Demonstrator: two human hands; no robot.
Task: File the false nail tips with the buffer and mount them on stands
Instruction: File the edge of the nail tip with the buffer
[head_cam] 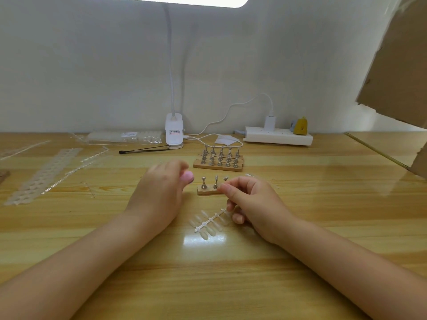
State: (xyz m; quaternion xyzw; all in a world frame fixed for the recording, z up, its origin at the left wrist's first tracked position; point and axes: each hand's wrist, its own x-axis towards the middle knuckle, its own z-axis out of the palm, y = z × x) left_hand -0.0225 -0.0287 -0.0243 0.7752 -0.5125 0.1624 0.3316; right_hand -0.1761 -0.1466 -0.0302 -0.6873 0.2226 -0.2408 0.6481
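At frame centre, a tip is being pinched by the right hand (pixel 245 199) at the stands (pixel 209 187); the buffer (pixel 187 177) is being gripped by the left hand (pixel 159 192). Most tips (pixel 208 224) are being left unmounted below.

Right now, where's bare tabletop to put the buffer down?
Free: the table right of the right hand, in front of the power strip; also the near strip between the forearms. Crowded: the middle, with nail strip, small stand and stand rack; far left holds plastic strips.
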